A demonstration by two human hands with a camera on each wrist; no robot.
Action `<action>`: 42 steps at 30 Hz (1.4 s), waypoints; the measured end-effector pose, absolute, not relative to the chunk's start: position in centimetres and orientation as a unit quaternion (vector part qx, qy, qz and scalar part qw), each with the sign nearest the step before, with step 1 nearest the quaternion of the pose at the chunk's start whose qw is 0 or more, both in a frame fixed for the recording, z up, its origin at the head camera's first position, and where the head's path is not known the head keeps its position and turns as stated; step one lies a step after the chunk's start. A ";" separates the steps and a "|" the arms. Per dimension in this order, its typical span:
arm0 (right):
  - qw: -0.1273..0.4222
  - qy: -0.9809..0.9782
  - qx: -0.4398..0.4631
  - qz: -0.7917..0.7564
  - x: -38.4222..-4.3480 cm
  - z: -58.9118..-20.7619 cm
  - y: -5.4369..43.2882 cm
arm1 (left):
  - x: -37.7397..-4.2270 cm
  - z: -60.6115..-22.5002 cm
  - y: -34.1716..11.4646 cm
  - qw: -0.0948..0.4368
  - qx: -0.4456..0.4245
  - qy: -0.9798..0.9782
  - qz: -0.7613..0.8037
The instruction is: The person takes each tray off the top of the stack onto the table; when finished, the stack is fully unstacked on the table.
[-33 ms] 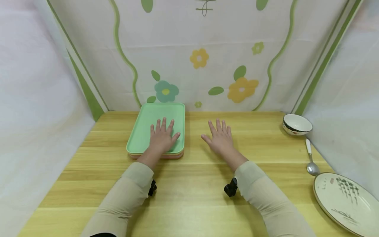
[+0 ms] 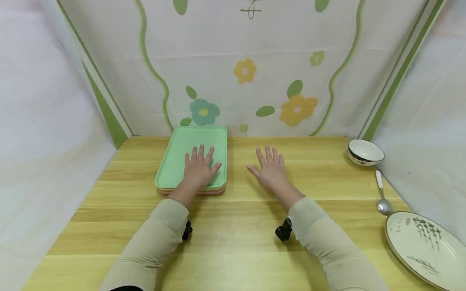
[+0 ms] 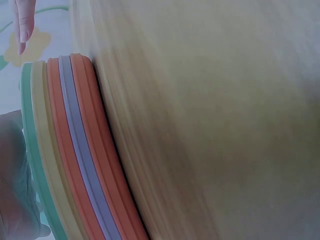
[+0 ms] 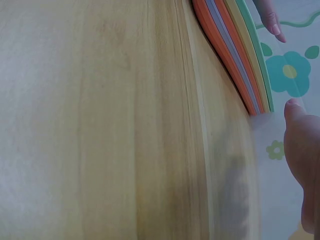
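Observation:
A stack of several rectangular trays stands at the back left of the wooden table (image 2: 233, 250), with a green tray (image 2: 198, 137) on top. The left wrist view shows the edges of a yellow tray (image 3: 50, 130), orange trays (image 3: 97, 130) and a purple tray (image 3: 77, 120) below it. My left hand (image 2: 198, 171) is over the green tray, palm down and fingers spread. In the right wrist view its fingertips appear just above the tray. To the right of the stack, my right hand (image 2: 272, 173) hovers over the table, fingers straight and spread, holding nothing.
Along the right edge lie a patterned bowl (image 2: 365, 151), a spoon (image 2: 381, 194) with a white handle, and a large oval plate (image 2: 429, 250) nearest me. A floral curtain (image 2: 218, 40) closes off the back, and white cloth hangs at both sides.

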State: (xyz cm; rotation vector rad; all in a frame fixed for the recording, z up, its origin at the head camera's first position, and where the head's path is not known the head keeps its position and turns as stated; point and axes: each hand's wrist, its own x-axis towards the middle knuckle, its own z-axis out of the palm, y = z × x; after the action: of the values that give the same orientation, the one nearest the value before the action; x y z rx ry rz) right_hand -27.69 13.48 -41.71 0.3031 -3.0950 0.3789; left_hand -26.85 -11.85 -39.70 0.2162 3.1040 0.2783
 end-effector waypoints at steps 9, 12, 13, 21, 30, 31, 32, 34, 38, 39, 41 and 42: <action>0.000 -0.985 0.102 0.142 -27.4 -41.6 13.3 | -26.4 -39.7 -13.9 -0.007 0.059 0.988 0.140; -0.008 -0.974 0.105 0.201 -27.0 -41.8 12.9 | -25.6 -39.4 -15.7 -0.031 0.050 0.976 0.209; -0.012 -0.968 0.108 0.227 -26.9 -41.9 12.7 | -25.4 -39.3 -16.5 -0.041 0.046 0.971 0.233; -0.041 -0.905 0.121 0.406 -25.3 -43.0 9.8 | -22.4 -39.2 -22.6 -0.056 -0.022 0.909 0.412; -0.067 -0.883 0.134 0.444 -23.8 -45.1 7.2 | -20.1 -40.7 -25.6 -0.016 -0.070 0.847 0.527; -0.068 -0.882 0.136 0.446 -23.7 -45.2 7.0 | -20.0 -40.9 -25.8 -0.014 -0.071 0.845 0.530; -0.069 -0.881 0.138 0.447 -23.6 -45.4 6.8 | -20.0 -41.1 -25.9 -0.011 -0.072 0.843 0.532; -0.066 -0.881 0.142 0.447 -23.5 -45.6 6.5 | -19.9 -41.5 -26.1 -0.003 -0.074 0.841 0.537; -0.061 -0.882 0.154 0.441 -23.4 -45.9 6.0 | -20.0 -42.2 -26.2 0.011 -0.086 0.831 0.550; -0.061 -0.881 0.159 0.441 -23.4 -45.9 5.8 | -20.0 -42.3 -26.2 0.010 -0.092 0.827 0.554; -0.063 -0.881 0.166 0.439 -23.4 -45.8 5.6 | -20.0 -42.5 -26.1 0.009 -0.097 0.823 0.560; -0.064 -0.880 0.168 0.439 -23.3 -45.8 5.5 | -20.0 -42.6 -26.1 0.008 -0.098 0.821 0.562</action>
State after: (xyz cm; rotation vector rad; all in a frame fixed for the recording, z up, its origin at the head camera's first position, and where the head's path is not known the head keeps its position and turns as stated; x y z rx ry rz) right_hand -23.34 5.49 -45.85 0.5505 -2.8842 1.4394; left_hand -20.01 -26.05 -42.61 -0.3078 2.5673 1.7574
